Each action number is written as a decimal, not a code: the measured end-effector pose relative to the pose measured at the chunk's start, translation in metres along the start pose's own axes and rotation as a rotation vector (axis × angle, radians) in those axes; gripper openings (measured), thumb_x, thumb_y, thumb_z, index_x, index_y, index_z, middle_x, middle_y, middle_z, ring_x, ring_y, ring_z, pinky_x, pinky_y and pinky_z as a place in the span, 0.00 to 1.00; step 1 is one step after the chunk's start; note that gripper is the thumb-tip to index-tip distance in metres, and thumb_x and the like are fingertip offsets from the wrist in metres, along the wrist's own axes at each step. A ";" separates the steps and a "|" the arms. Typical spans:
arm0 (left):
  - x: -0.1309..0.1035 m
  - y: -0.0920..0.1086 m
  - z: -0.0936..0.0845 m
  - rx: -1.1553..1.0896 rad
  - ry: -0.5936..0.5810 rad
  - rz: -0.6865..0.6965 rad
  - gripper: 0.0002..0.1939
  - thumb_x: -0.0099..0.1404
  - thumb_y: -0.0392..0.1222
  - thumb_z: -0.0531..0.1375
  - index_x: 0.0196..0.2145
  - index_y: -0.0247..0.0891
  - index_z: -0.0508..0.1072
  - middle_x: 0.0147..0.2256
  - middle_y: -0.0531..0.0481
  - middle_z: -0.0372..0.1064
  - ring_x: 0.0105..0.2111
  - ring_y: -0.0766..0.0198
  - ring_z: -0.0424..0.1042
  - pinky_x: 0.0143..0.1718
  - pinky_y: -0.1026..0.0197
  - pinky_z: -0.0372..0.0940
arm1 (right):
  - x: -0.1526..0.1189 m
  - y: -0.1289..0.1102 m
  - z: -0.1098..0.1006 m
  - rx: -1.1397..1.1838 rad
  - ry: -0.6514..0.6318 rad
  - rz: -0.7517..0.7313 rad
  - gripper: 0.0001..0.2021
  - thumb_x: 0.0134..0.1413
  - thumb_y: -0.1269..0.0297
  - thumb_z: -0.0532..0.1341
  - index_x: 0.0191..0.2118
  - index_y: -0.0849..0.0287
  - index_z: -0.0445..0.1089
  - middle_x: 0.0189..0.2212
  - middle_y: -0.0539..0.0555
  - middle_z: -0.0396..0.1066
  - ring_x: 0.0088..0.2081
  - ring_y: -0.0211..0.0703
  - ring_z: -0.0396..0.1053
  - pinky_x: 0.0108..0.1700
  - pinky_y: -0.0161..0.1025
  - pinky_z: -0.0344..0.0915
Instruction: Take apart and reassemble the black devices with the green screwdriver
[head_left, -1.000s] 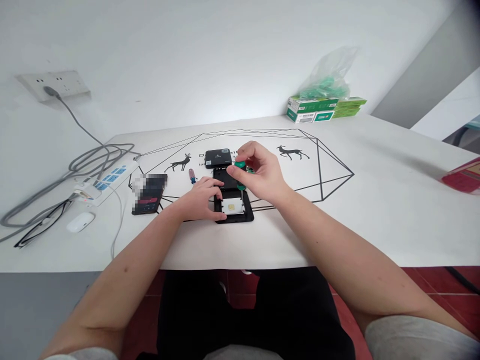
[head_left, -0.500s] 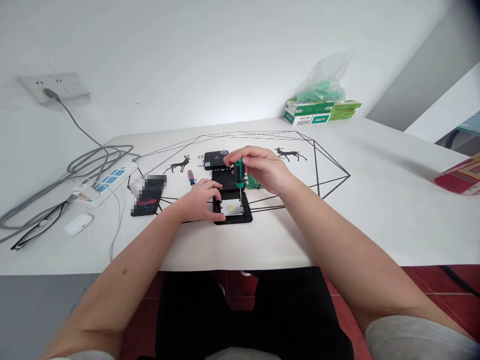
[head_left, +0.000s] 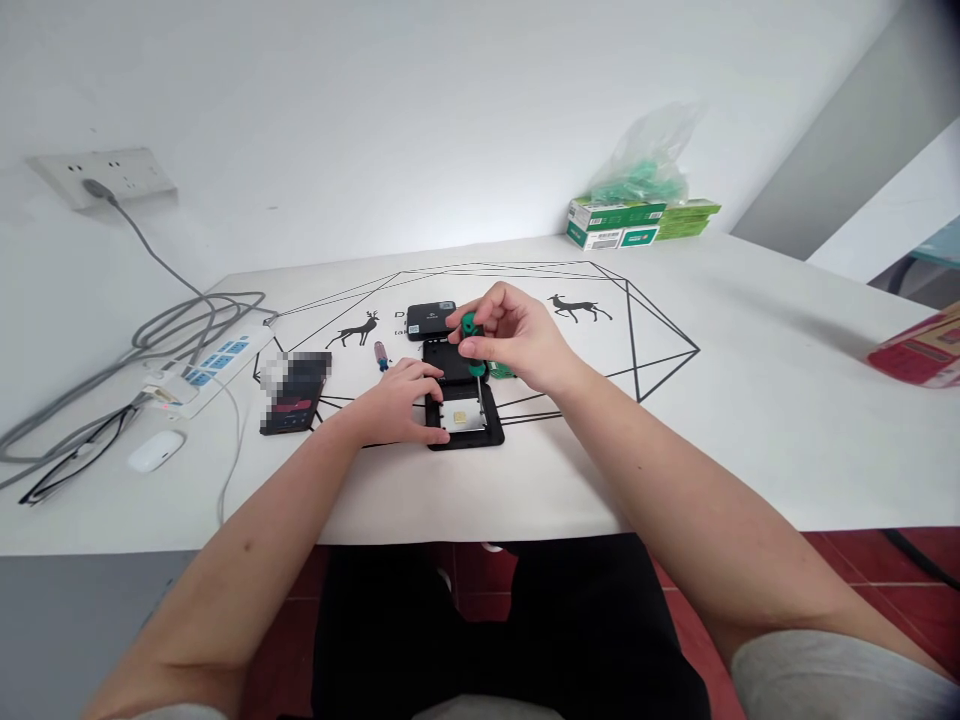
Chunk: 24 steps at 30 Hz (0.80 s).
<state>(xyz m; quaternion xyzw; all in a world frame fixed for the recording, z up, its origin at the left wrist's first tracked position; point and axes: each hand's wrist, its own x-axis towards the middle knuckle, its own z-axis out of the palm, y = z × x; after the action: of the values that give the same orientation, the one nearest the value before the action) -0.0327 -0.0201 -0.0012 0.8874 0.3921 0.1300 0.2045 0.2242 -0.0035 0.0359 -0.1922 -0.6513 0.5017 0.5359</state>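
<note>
A capital "D" (head_left: 400, 315) in dark print stands on the white tabletop (head_left: 555, 480), with a smaller line below that seems to begin "tak"; the black cover (head_left: 431, 322) hides what follows. That cover's pale logo and stickers are too small to read, as is the yellowish square on the silver plate (head_left: 472, 420). A barcode (head_left: 609, 236) marks the lower green-and-white box (head_left: 576, 235), its lettering illegible.

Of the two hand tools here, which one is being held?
The green-handled screwdriver, gripped in the right hand, its shaft pointing down at the silver plate. The other, the reddish tool with a blue end, lies on the table.
</note>
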 end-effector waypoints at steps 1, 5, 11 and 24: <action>0.000 0.000 0.000 0.000 0.001 0.003 0.23 0.58 0.59 0.79 0.43 0.45 0.80 0.67 0.41 0.70 0.71 0.36 0.60 0.72 0.30 0.60 | 0.000 0.001 0.001 0.001 0.012 0.009 0.26 0.47 0.56 0.83 0.34 0.52 0.63 0.41 0.53 0.83 0.41 0.44 0.81 0.47 0.47 0.79; 0.000 -0.001 0.000 0.009 0.009 0.008 0.24 0.59 0.61 0.78 0.44 0.45 0.80 0.67 0.41 0.70 0.72 0.36 0.58 0.72 0.30 0.59 | -0.002 -0.001 0.004 0.054 0.017 0.067 0.22 0.54 0.60 0.78 0.39 0.50 0.62 0.45 0.52 0.85 0.44 0.46 0.84 0.51 0.50 0.79; 0.000 0.000 0.000 0.026 0.013 0.017 0.23 0.59 0.60 0.78 0.44 0.45 0.80 0.67 0.41 0.71 0.70 0.36 0.61 0.71 0.30 0.61 | -0.001 0.001 -0.001 -0.003 0.015 0.055 0.07 0.58 0.63 0.66 0.43 0.51 0.74 0.49 0.53 0.83 0.51 0.50 0.80 0.59 0.56 0.76; 0.000 0.001 -0.001 0.020 0.008 0.009 0.23 0.60 0.61 0.78 0.45 0.46 0.81 0.68 0.41 0.70 0.71 0.37 0.60 0.71 0.30 0.61 | -0.003 0.002 0.002 -0.146 0.128 -0.067 0.04 0.65 0.60 0.65 0.40 0.52 0.78 0.40 0.51 0.82 0.45 0.47 0.79 0.54 0.51 0.75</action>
<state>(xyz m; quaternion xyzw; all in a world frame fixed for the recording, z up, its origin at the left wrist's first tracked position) -0.0328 -0.0205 0.0001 0.8906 0.3904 0.1304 0.1935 0.2231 -0.0056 0.0333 -0.2406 -0.6565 0.4214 0.5775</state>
